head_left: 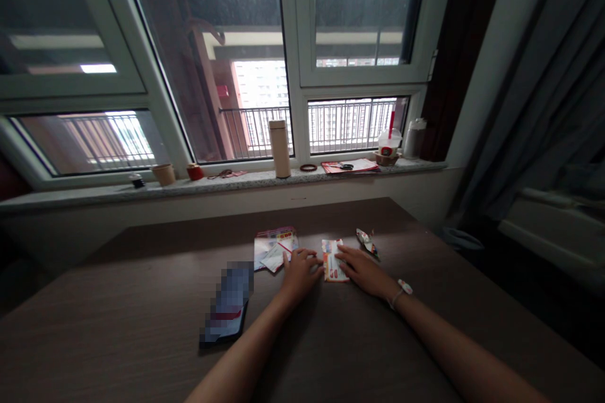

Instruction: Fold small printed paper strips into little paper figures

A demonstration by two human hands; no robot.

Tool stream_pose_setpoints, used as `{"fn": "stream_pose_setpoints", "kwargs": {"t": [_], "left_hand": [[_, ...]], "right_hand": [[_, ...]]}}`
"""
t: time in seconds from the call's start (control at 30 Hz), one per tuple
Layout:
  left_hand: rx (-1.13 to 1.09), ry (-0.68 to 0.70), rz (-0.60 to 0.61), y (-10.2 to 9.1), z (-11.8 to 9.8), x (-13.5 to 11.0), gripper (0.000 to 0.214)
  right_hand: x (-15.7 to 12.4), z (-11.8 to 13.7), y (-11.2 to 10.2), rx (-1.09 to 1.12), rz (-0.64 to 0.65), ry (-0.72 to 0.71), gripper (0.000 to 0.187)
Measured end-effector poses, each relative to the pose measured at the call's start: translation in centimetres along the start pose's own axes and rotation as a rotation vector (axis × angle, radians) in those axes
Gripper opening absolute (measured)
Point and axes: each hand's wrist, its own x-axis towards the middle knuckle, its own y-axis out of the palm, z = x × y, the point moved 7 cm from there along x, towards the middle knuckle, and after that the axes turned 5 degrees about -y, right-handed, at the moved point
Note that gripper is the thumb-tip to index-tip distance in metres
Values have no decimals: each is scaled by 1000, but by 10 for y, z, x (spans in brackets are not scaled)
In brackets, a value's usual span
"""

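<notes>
A small folded sheet of printed paper (332, 262), white with red and orange marks, lies on the dark wooden table (142, 302). My left hand (299, 272) rests at its left edge with fingers curled against the paper. My right hand (363, 271) lies flat on its right side, fingers stretched onto the paper. A stack of similar coloured sheets (274, 245) sits just left of my left hand. A small folded paper shape (367, 240) lies beyond my right hand. A bracelet is on my right wrist.
A phone (227, 305) lies on the table left of my left arm. The windowsill holds a tall beige flask (280, 148), a paper cup (164, 174), a red pot (195, 171), a drink cup with a red straw (389, 141), a jar (414, 137) and red papers (350, 167). Curtains hang at right.
</notes>
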Motion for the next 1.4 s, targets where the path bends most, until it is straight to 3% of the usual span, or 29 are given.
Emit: {"fn": "stream_pose_setpoints", "kwargs": {"t": [1.03,1.4], "left_hand": [[-31,-55,-20,-7,6,0,13],[-21,-118,30,-12,9,0,12]], "right_hand": [[-1,12,-2,-112,-14,6,43],[-3,14,-8,-141,-39,29,40]]}}
